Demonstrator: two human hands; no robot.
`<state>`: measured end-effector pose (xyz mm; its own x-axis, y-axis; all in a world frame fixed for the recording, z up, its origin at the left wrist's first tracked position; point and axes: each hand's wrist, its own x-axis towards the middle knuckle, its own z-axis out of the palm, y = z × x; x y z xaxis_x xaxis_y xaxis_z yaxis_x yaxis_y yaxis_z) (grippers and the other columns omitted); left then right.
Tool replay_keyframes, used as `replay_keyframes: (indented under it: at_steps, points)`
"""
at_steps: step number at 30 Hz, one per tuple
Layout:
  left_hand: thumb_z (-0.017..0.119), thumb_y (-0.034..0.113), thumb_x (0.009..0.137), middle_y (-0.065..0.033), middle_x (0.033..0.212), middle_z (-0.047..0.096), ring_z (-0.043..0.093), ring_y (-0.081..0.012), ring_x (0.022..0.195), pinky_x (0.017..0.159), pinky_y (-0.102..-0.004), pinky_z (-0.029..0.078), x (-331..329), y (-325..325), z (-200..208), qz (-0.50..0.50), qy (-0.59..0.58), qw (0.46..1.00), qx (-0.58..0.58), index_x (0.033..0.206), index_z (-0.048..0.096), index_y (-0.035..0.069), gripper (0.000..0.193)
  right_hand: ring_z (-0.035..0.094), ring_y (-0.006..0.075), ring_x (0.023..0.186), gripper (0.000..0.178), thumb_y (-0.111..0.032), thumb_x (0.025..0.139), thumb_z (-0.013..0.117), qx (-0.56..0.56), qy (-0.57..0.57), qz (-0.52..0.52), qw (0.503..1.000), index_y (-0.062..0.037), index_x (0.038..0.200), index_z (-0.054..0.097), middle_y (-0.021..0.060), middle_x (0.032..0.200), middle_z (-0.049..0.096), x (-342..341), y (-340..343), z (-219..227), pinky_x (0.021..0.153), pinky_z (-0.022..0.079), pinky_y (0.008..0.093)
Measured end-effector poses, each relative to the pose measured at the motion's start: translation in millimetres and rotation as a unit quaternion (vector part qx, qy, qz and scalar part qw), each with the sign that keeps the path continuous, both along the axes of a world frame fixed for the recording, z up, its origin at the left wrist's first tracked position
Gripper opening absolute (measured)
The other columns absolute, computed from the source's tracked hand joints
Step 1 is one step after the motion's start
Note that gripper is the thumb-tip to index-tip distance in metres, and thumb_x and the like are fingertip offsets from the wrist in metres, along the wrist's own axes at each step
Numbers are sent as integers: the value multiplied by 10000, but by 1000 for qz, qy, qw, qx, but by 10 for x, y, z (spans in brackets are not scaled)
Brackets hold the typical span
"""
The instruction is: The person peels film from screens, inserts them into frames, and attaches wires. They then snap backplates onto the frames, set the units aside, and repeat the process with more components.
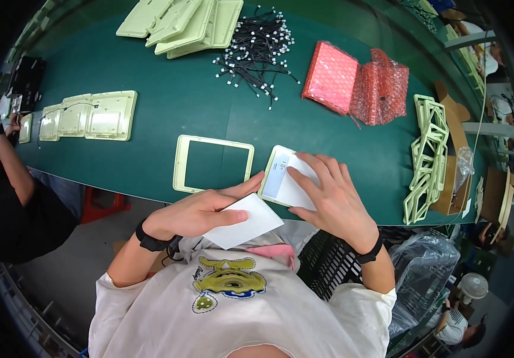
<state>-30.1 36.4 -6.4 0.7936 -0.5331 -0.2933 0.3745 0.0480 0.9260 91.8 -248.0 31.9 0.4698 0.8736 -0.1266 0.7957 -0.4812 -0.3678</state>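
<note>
My left hand (200, 213) is closed on a thin white rectangular panel (245, 225), thumb flat on its face, in front of the table edge. My right hand (337, 197) spans a second white panel with a pale blue strip (276, 177), its thumb at the near edge and its fingers over the far side. That panel lies in a pale green frame (265, 190), partly hidden under the hand. The tip of my left hand's fingers reaches this frame's left side. Just left of it an open pale green frame (180, 164) lies flat on the green table (149, 65).
Pale green covers (209, 27) and black cables with white connectors (257, 48) lie at the back. Red bubble wrap (379, 86) sits right of them, stacked green frames (427, 158) at the right edge. More green covers (111, 116) lie left, near a co-worker's arm (18, 167).
</note>
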Motion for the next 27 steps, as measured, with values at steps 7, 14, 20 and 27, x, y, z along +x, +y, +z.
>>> replay_keyframes:
  at_steps: [7, 14, 20, 27]
  points:
    - [569, 107, 1110, -94, 1811, 185, 317, -227, 1612, 1256, -366, 318, -23, -31, -50, -13, -36, 999, 19, 1568, 488, -50, 491, 525, 379, 1314, 766, -215, 701, 933, 11, -7, -15, 1000, -68, 1400, 656, 138, 1523, 524, 0, -7, -24, 1076, 467, 496]
    - [581, 89, 1099, -109, 1812, 173, 299, -250, 1624, 1272, -380, 299, -49, 0, -66, -20, -52, 998, 12, 1581, 461, -56, 517, 532, 379, 1292, 762, -205, 699, 932, 23, -4, -17, 1000, -73, 1396, 655, 134, 1501, 533, 14, 18, -40, 1075, 474, 500]
    - [593, 89, 1092, -134, 1812, 163, 280, -279, 1635, 1277, -394, 294, -16, -10, -11, -32, -61, 998, 11, 1502, 541, -95, 452, 533, 379, 1286, 762, -202, 700, 929, 31, -3, -23, 999, -74, 1398, 652, 134, 1489, 535, 6, -19, -87, 1072, 479, 501]
    - [597, 78, 1083, -145, 1812, 155, 275, -305, 1640, 1279, -403, 296, 2, -24, 32, -40, -55, 997, 23, 1398, 598, -151, 389, 533, 383, 1278, 769, -196, 700, 928, 43, 7, -29, 999, -78, 1406, 647, 144, 1483, 531, 0, -38, -94, 1068, 480, 495]
